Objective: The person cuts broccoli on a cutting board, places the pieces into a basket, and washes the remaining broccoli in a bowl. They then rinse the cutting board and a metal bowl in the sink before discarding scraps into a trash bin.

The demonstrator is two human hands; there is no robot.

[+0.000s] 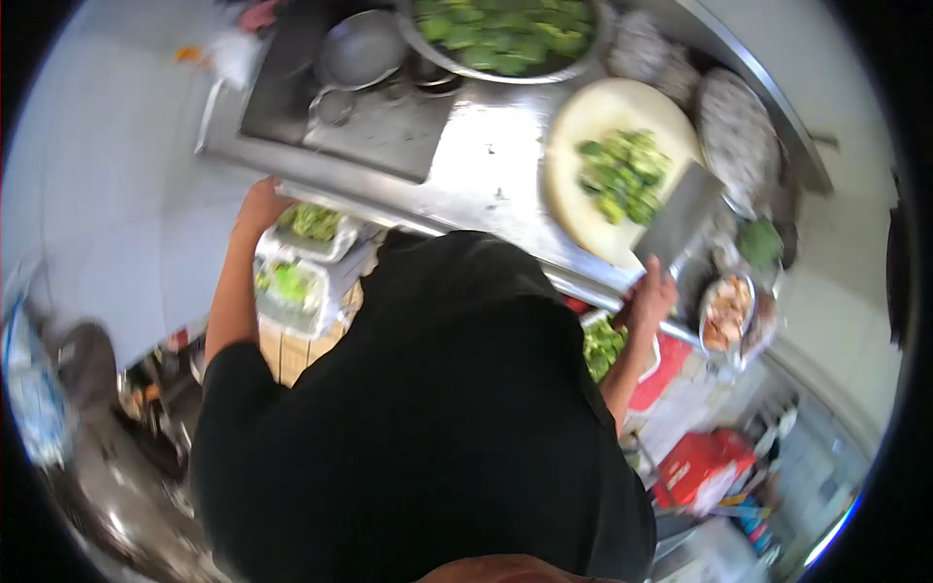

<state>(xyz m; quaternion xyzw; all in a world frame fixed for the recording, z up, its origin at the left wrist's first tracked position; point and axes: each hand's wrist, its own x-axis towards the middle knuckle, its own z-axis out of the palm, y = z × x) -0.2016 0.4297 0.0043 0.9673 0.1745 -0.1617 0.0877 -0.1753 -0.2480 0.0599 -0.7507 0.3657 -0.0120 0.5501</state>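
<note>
My right hand (653, 294) is closed round the handle end of a cleaver (685, 219). The broad grey blade reaches over the right edge of a round, pale cutting board (578, 185). Cut green vegetable pieces (624, 173) lie heaped on the board beside the blade. Over at the left, my left hand (260, 206) is closed at the counter's front edge, its fingertips partly hidden; I cannot tell what it grips. Just below it, a white basket (342, 243) of chopped greens sticks out from under the counter. Another white basket (309, 325) with pale green pieces stands nearer.
A large metal bowl (408, 44) of green pieces stands at the back. Left of it are a metal basin (362, 51) and a sink area. Bagged items (739, 136), a broccoli head (760, 243) and an oval dish (714, 340) line the right side. Greens (603, 348) sit below my right hand.
</note>
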